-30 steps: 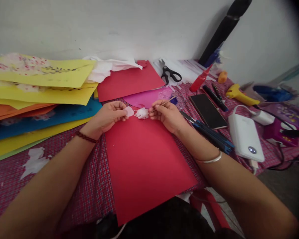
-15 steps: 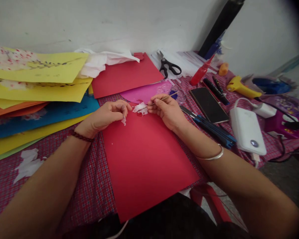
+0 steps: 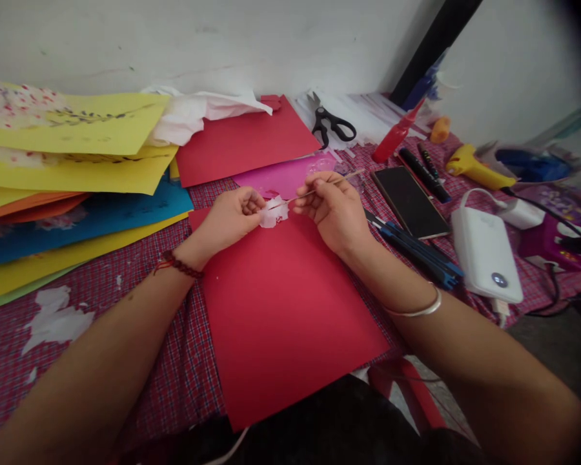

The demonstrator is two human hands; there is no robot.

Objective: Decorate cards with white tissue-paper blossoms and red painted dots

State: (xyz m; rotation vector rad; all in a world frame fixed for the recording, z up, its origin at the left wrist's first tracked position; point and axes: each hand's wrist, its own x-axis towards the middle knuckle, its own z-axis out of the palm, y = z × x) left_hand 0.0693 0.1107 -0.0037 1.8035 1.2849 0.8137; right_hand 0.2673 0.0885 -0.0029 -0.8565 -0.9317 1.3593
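A red paper sheet (image 3: 281,310) lies in front of me on the checked cloth. At its far edge my left hand (image 3: 232,216) pinches a small white tissue tuft (image 3: 272,212) with closed fingers. My right hand (image 3: 334,210) is closed on a thin wooden stick (image 3: 326,187) whose near tip reaches into the tuft. Both hands meet over the sheet's top edge, just in front of a pink sheet (image 3: 290,177).
Stacked yellow, orange and blue sheets (image 3: 68,181) fill the left. Behind are another red sheet (image 3: 242,142), crumpled white tissue (image 3: 198,113) and scissors (image 3: 332,126). On the right lie a red glue bottle (image 3: 394,135), phone (image 3: 409,200), white power bank (image 3: 487,255) and yellow glue gun (image 3: 469,168).
My left hand has moved right and closed on the tissue tuft, which it earlier held apart from with a separate scrap. My right hand with the stick has stayed nearly in place.
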